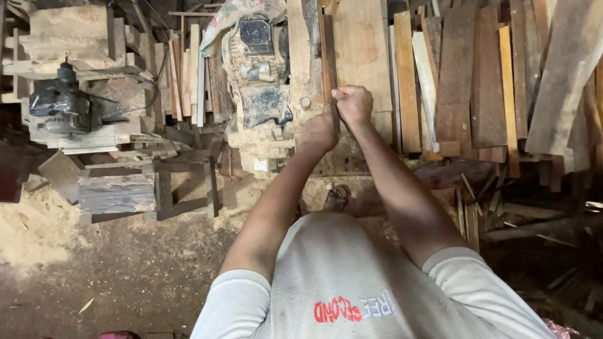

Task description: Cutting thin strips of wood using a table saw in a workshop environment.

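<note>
Both hands (336, 119) grip narrow wooden strip (326, 56) – long, thin, upright, brown

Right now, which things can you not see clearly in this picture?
- Lower end of the thin wooden strip: hidden behind the left hand and right hand, head view.
- Fingertips of both hands: curled out of sight.
- Boards leaning on the right: tops cut off by the frame edge.
- Motor: too dark for details.

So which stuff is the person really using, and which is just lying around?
In use:
- left hand and right hand
- the thin wooden strip both hands grip

Just lying about:
- leaning planks
- dusty machine
- dark motor
- sawdust pile
- wooden stool
</note>
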